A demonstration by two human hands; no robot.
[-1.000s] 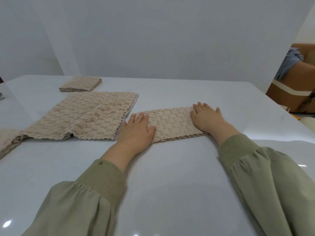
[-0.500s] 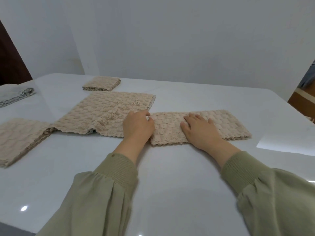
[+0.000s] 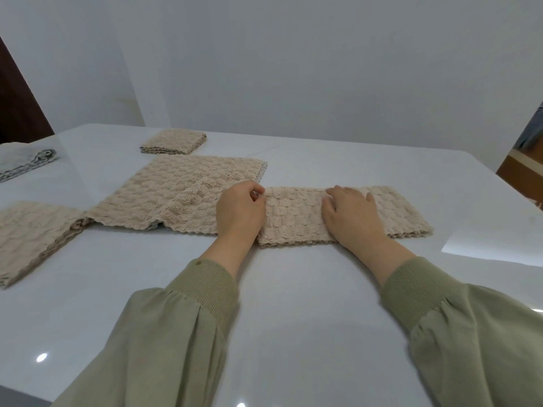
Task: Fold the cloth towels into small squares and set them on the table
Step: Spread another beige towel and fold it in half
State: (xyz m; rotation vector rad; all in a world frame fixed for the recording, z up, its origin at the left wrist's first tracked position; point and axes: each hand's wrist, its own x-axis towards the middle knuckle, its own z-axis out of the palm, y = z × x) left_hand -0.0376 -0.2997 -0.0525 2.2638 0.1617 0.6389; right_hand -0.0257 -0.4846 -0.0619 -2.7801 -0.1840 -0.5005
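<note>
A beige textured towel folded into a long strip point(image 3: 396, 212) lies across the middle of the white table point(image 3: 293, 304). My left hand point(image 3: 239, 208) curls its fingers around the strip's left end and pinches it. My right hand point(image 3: 351, 212) lies flat on the strip's middle with fingers spread. A larger beige towel point(image 3: 176, 195) lies spread flat just left of the strip. A small folded beige square point(image 3: 173, 141) sits behind it.
Another folded beige towel point(image 3: 32, 233) lies at the left edge of the table. A pale grey cloth point(image 3: 23, 163) lies at the far left. The table's right edge borders brown furniture point(image 3: 520, 168).
My left hand went from lying flat to closing on the strip's left end. My right hand slid from the right end to the strip's middle. The view swung leftward.
</note>
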